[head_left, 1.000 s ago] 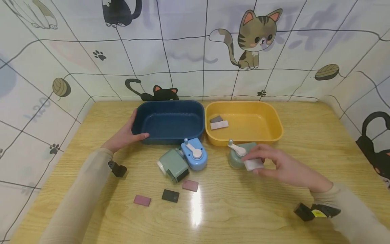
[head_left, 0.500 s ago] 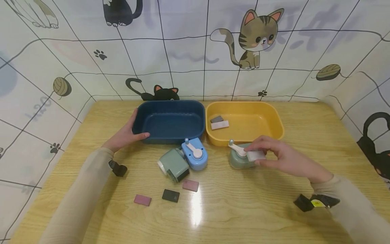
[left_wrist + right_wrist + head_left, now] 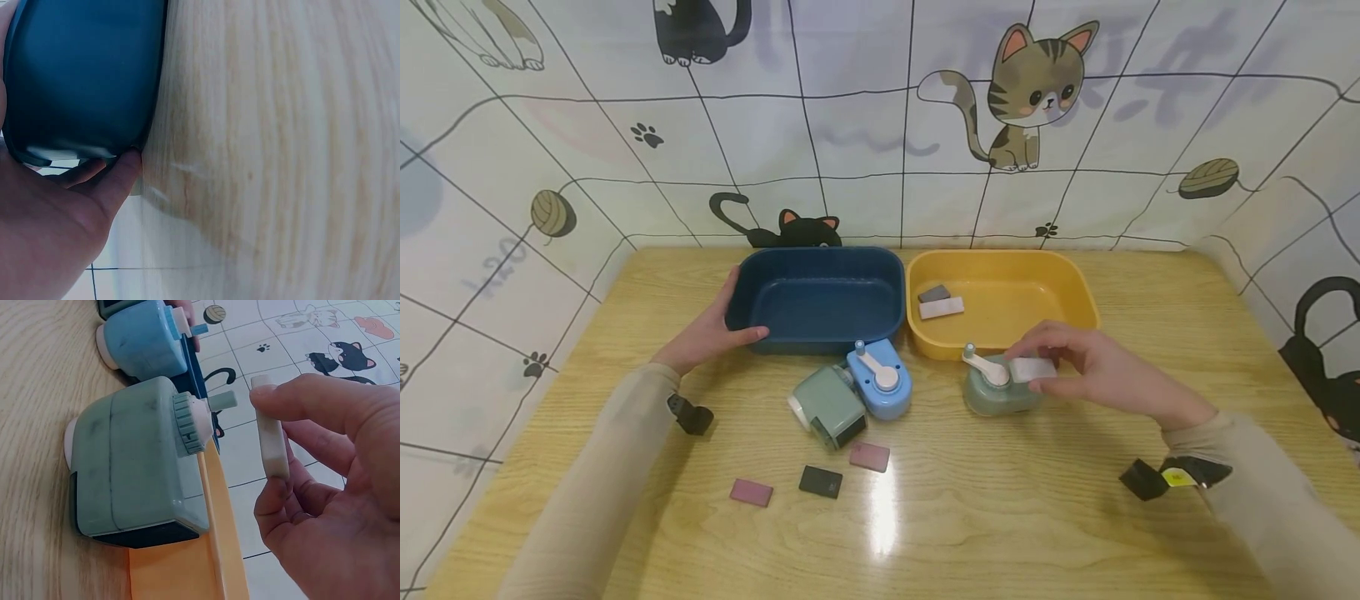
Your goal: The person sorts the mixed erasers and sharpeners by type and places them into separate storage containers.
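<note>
My right hand (image 3: 1090,371) pinches a white eraser (image 3: 272,434) between thumb and fingers, above a green crank pencil sharpener (image 3: 1000,398). In the right wrist view the eraser is apart from the sharpener. My left hand (image 3: 703,333) holds the left end of a dark blue bin (image 3: 820,346), its thumb on the front wall and fingers round the side. A blue crank pencil sharpener (image 3: 887,400) stands before the bins, touching or close to a second green sharpener (image 3: 831,404) lying tipped over.
A yellow bin (image 3: 1078,312) beside the blue one holds a grey eraser (image 3: 934,293) and a white eraser (image 3: 942,308). Nearer lie a pink eraser (image 3: 869,457), a black eraser (image 3: 820,482) and a darker pink eraser (image 3: 751,492). A cat-patterned backdrop (image 3: 865,150) borders the table.
My right hand has moved away from me and slightly up with the white eraser, from the front of the green sharpener to over its top. My left hand stays on the blue bin.
</note>
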A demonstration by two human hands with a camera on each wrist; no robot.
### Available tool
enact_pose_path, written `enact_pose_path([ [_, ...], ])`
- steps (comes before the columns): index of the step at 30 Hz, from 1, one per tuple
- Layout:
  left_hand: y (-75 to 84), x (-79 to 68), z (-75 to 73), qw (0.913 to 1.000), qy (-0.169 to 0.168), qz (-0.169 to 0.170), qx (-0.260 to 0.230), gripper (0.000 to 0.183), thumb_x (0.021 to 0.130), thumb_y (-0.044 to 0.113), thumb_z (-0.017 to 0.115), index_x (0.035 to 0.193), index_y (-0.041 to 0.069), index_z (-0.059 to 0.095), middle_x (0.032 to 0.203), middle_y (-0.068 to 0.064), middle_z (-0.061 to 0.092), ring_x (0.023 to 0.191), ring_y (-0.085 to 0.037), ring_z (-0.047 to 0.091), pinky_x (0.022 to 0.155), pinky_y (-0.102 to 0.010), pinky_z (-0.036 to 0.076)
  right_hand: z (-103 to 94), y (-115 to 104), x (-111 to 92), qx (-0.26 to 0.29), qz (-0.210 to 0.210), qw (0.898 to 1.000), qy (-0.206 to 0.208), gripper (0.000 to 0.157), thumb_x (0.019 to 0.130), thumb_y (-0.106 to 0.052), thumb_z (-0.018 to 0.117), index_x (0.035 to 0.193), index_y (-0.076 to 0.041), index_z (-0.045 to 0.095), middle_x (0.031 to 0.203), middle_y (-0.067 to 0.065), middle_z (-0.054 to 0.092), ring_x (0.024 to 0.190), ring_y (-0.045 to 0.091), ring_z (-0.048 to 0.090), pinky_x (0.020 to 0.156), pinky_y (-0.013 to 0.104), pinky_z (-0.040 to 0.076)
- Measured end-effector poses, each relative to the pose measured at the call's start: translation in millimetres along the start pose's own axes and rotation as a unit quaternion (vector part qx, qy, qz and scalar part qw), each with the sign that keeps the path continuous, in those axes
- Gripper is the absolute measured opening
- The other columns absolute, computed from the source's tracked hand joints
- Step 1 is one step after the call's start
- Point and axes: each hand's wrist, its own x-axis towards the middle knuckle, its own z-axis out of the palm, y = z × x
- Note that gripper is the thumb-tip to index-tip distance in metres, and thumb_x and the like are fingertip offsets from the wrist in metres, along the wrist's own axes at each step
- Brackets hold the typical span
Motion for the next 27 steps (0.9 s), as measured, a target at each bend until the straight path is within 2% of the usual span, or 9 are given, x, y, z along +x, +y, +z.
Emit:
enact_pose_path([
  [5,0.9,-0.1,0.4,1.0,0.003,-0.002,0.004,0.112,0.086,0.039,0.072,0.153,0.027,-0.017,0.16,-0.008,-0.014,0.145,-0.033,-0.006,0.111,-0.06,0.005,-3.0,1,6,0.012,0.015,1.0,-0.004,0.031,0.086,-0.008,0.074,0.115,-0.014,0.067,0.111,-0.001,0.061,0.087,0.016,0.048,0.065,0.028,0.041],
  [13,1.6,-0.8,-0.3,1.0,-0.001,-0.007,-0.004,0.112,0.086,0.036,0.073,0.152,0.028,-0.018,0.16,-0.007,-0.014,0.145,-0.033,-0.007,0.111,-0.06,0.005,-7.7,4,13,0.022,0.033,0.999,-0.01,0.031,0.086,-0.011,0.074,0.116,-0.013,0.067,0.112,0.001,0.06,0.092,0.018,0.048,0.071,0.026,0.043],
  [20,1.6,0.2,-0.5,0.9999,-0.004,-0.013,-0.004,0.112,0.087,0.032,0.072,0.152,0.025,-0.018,0.159,-0.009,-0.015,0.145,-0.033,-0.008,0.111,-0.059,0.005,-10.4,6,20,0.005,0.072,0.997,-0.013,0.033,0.086,-0.017,0.075,0.118,-0.013,0.067,0.111,0.0,0.059,0.097,0.02,0.046,0.078,0.028,0.042],
  [22,5.7,-1.6,-1.0,0.9999,-0.006,-0.013,-0.003,0.111,0.088,0.03,0.072,0.153,0.023,-0.018,0.159,-0.009,-0.016,0.144,-0.033,-0.008,0.112,-0.059,0.004,-11.1,8,22,0.007,0.076,0.997,-0.013,0.034,0.086,-0.017,0.075,0.118,-0.012,0.067,0.112,0.0,0.059,0.097,0.021,0.046,0.078,0.027,0.042],
  [27,29.6,-12.2,-2.4,0.9998,-0.01,-0.008,-0.012,0.108,0.088,0.024,0.07,0.153,0.013,-0.016,0.159,-0.014,-0.014,0.144,-0.035,-0.008,0.112,-0.058,0.004,-13.3,11,26,0.01,0.076,0.997,-0.013,0.034,0.086,-0.017,0.075,0.118,-0.01,0.067,0.112,0.0,0.06,0.096,0.021,0.046,0.076,0.026,0.041],
])
